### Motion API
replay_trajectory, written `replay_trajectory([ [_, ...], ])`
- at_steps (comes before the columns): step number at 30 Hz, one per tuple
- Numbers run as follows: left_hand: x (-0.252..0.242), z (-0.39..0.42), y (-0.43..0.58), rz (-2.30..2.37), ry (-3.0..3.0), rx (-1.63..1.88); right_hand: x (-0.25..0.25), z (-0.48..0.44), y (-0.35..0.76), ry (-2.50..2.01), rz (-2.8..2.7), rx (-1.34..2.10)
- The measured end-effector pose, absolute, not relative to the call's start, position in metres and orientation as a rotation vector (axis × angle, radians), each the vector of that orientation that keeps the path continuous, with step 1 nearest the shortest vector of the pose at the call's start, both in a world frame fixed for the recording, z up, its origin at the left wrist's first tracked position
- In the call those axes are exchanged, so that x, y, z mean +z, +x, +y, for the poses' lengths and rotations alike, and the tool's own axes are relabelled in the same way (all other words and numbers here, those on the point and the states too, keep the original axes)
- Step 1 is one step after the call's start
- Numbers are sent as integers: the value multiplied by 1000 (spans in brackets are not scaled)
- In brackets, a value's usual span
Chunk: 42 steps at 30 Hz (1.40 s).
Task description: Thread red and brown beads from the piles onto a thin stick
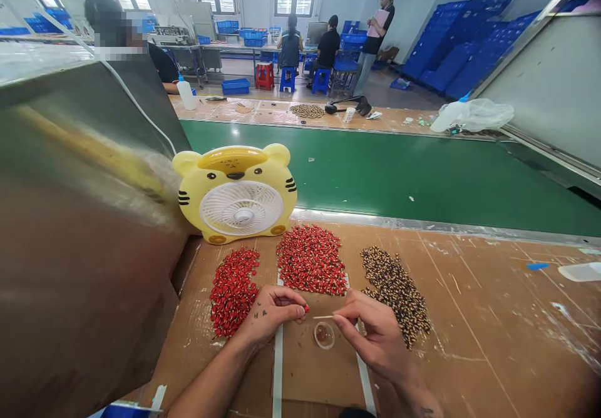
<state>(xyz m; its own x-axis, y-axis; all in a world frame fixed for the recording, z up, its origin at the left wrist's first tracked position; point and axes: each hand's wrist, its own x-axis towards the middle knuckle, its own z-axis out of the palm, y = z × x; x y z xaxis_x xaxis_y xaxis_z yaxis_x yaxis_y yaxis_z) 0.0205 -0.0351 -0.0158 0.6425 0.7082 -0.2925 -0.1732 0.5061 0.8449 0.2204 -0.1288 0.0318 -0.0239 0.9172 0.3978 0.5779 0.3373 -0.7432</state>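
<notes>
Left hand [268, 315] pinches a red bead [306, 308]; right hand [375, 336] pinches a thin stick [323, 316]; small clear cup [323, 335] sits between them, within easy reach.

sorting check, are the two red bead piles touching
Apart: the head view shows brown cardboard between the left red bead pile and the middle red bead pile.

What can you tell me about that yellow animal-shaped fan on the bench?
It's a yellow tiger-shaped desk fan of glossy, plastic-looking material, with rounded ears, black eyes and nose, black side stripes, and a round white grille with a central hub. It stands upright on brown cardboard covering the bench, just behind the red pieces. Whether it's running can't be told.
</notes>
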Motion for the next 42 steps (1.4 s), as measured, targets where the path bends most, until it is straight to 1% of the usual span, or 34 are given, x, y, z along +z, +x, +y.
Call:
replay_trajectory([
  [5, -17, -34, 21, 723, 879, 603, 24, -139, 223, -1556, -2032, 583],
  [7, -18, -34, 21, 724, 879, 603, 18, -142, 226, -1639, -2080, 606],
  [10, -22, -34, 19, 724, 865, 604, 12, -143, 247, -1747, -1946, 561],
  [13, -25, -34, 18, 731, 863, 598, 11, -141, 281, -1929, -1789, 403],
  [17, -26, -34, 18, 703, 853, 592, 9, -133, 314, -2169, -1835, 333],
  [22, -20, -32, 19, 705, 827, 605, -3, -121, 315, -2283, -1805, 315],
  [29, -19, -32, 21, 679, 824, 613, -6, -118, 314, -2307, -1801, 307],
  [42, -13, -31, 23, 704, 777, 631, -2, -114, 310, -2077, -1876, 325],
])
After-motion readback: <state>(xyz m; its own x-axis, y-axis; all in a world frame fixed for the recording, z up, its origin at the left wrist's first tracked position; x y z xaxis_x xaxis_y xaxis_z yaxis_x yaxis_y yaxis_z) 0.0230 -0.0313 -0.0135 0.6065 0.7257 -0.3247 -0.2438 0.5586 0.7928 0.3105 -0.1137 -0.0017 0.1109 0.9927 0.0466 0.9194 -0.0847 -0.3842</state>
